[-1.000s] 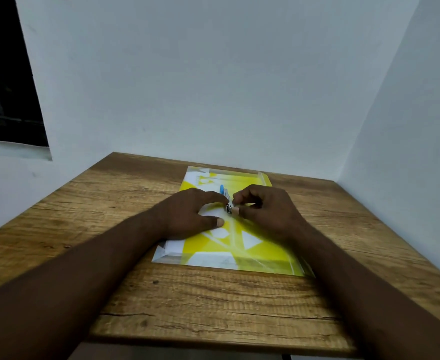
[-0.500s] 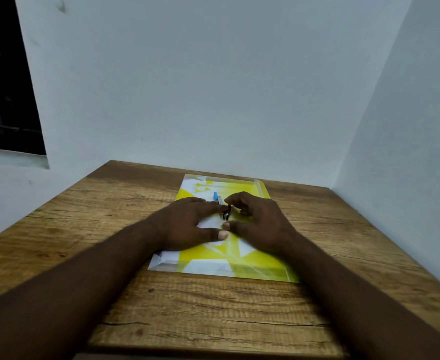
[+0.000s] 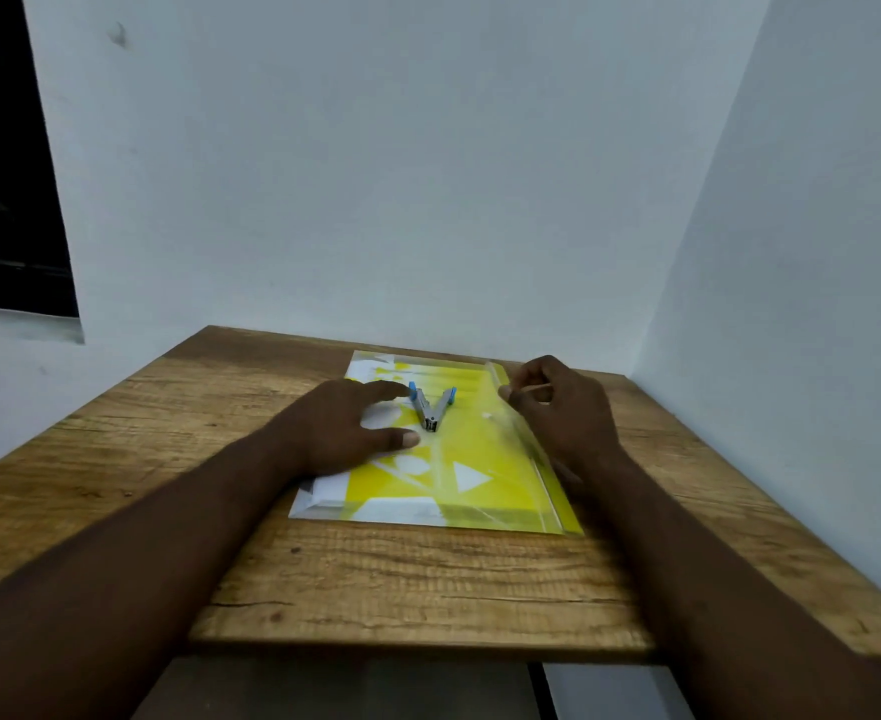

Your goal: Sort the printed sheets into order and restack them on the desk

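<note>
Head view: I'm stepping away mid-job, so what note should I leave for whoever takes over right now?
Left grip: open, resting flat on the yellow folder, forefinger beside the blue-tipped metal tool, which lies spread on the folder.
Right grip: pinching the folder's right-edge flap.
Sheets: inside the folder, on the desk.
Done: no sorting visible.
Left: take the sheets out, order them, restack.

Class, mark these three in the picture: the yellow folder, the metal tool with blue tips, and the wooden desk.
yellow folder (image 3: 511, 459): head view, plain yellow patch right of centre.
metal tool with blue tips (image 3: 422, 406): head view, left metal arm.
wooden desk (image 3: 402, 579): head view, bare wood near front edge.
</note>
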The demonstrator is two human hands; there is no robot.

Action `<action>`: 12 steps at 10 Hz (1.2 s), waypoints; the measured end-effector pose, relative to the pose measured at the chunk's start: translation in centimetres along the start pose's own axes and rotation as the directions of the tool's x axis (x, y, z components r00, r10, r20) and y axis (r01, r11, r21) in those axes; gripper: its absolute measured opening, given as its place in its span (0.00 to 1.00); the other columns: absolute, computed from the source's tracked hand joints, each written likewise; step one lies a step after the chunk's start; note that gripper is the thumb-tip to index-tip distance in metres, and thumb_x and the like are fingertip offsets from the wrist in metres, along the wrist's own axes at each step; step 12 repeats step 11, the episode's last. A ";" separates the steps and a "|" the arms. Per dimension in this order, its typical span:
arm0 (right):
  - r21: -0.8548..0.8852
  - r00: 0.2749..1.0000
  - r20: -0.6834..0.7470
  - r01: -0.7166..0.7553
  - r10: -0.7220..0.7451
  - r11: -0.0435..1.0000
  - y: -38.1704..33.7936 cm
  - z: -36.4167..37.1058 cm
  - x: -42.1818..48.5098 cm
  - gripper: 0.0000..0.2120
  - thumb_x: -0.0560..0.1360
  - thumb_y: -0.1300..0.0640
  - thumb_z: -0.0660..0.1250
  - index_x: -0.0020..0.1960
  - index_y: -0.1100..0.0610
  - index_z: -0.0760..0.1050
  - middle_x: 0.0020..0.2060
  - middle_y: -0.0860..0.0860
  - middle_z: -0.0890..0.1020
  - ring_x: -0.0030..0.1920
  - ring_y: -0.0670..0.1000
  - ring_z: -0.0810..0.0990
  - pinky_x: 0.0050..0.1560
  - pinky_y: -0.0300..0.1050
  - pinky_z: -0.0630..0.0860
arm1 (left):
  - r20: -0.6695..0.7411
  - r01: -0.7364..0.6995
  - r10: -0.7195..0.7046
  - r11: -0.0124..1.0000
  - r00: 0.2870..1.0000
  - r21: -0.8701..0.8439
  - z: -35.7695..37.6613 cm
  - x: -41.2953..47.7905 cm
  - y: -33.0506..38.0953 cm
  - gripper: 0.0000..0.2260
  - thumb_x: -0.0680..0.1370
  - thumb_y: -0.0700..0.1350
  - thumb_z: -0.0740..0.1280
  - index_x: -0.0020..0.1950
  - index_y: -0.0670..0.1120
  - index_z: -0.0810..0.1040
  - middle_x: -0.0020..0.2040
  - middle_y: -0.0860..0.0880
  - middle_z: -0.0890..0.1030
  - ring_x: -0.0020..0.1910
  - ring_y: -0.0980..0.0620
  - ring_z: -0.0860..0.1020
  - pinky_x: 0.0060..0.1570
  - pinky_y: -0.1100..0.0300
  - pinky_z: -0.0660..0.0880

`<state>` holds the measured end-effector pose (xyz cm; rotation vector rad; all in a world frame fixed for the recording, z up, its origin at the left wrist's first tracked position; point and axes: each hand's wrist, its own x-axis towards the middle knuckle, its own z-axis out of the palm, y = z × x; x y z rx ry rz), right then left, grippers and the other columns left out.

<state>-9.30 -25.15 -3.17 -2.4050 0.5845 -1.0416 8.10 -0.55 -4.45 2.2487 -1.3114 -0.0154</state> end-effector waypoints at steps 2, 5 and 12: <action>-0.158 0.986 0.015 -0.160 0.165 0.974 1.7 -2.0 -1.3 0.15 0.75 0.39 0.74 0.51 0.49 0.79 0.51 0.44 0.85 0.53 0.50 0.83 0.51 0.46 0.74 | -0.086 0.079 -0.088 0.991 0.992 -0.108 -1.3 -2.4 -0.1 0.43 0.61 0.82 0.62 0.71 0.63 0.77 0.74 0.54 0.77 0.73 0.50 0.74 0.67 0.53 0.71; -0.154 0.965 0.107 -0.221 0.238 0.963 -0.2 -4.6 -7.1 0.29 0.77 0.33 0.70 0.70 0.50 0.76 0.70 0.50 0.80 0.69 0.55 0.78 0.65 0.49 0.74 | -0.132 0.136 -0.156 0.979 0.979 -0.149 -1.3 -7.8 2.0 0.27 0.73 0.70 0.71 0.70 0.63 0.78 0.74 0.50 0.77 0.73 0.47 0.74 0.61 0.55 0.68; -0.548 0.975 0.204 0.036 0.091 0.836 -1.3 -7.3 -10.8 0.15 0.83 0.48 0.57 0.57 0.51 0.82 0.54 0.53 0.84 0.53 0.57 0.80 0.50 0.50 0.76 | -0.131 0.365 -0.344 0.908 0.930 0.205 -2.9 -13.6 3.8 0.21 0.87 0.59 0.53 0.78 0.55 0.71 0.76 0.45 0.74 0.72 0.42 0.73 0.67 0.49 0.70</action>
